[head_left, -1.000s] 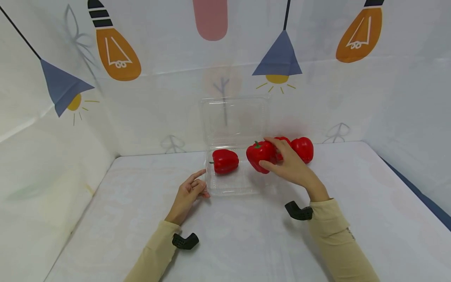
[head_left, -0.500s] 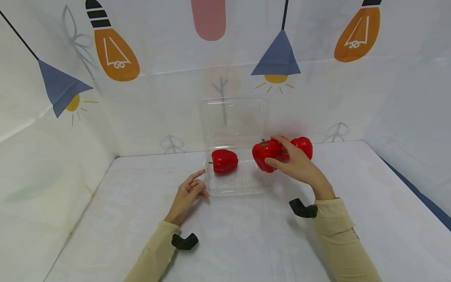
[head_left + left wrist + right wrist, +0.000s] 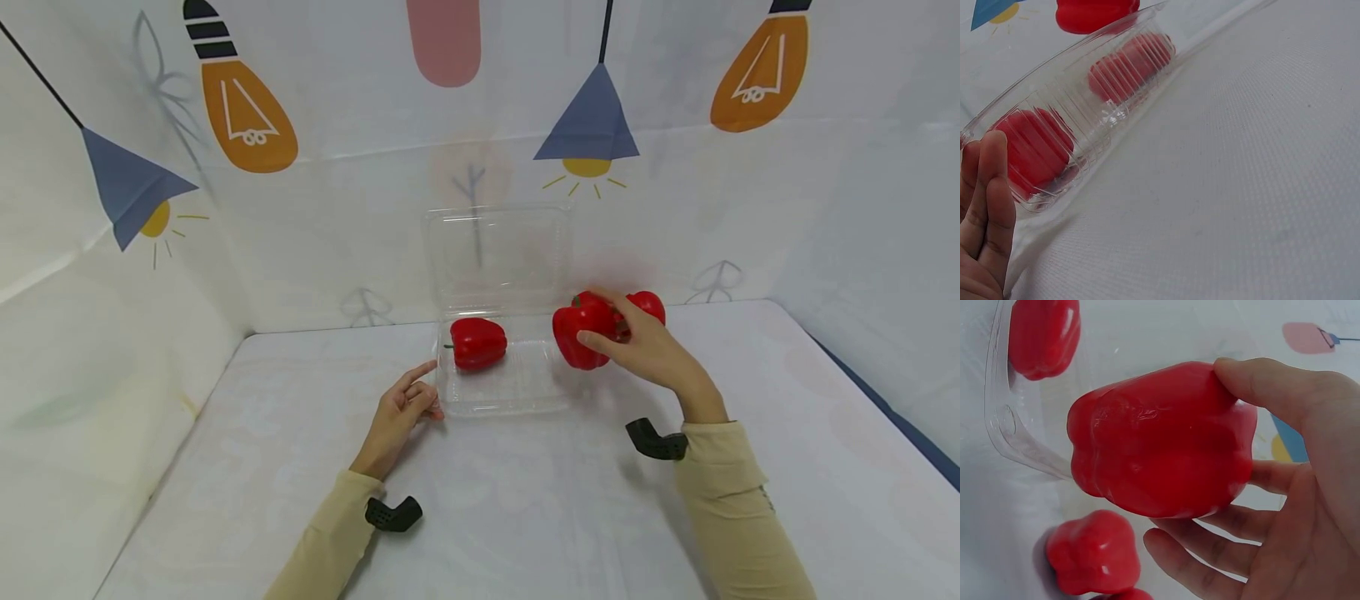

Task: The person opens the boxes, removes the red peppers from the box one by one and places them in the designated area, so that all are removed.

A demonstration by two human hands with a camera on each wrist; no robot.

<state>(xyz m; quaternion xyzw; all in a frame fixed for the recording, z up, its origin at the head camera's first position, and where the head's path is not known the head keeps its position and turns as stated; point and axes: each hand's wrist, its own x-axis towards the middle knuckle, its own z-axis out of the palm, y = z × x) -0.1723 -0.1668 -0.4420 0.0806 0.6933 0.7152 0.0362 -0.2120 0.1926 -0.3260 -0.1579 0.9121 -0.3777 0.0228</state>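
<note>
A red bell pepper (image 3: 581, 333) is in my right hand (image 3: 652, 354), thumb on one side and fingers on the other; it hangs over the right edge of a clear plastic clamshell box (image 3: 517, 396). In the right wrist view this held pepper (image 3: 1160, 444) is clear of the loose peppers. A second bell pepper (image 3: 477, 343) lies on its side in the left part of the box, stem pointing left. My left hand (image 3: 396, 421) touches the box's left side; in the left wrist view its fingers (image 3: 994, 156) look fairly straight against the plastic.
The box's transparent lid (image 3: 498, 258) stands raised against the printed back cloth (image 3: 337, 233). Loose red bell peppers (image 3: 649, 307) sit on the white table (image 3: 510, 500) right of the box, partly hidden behind my right hand.
My right hand has carried its bell pepper rightward, from over the box to its right edge. The left hand, the box and the pepper inside stay in place.
</note>
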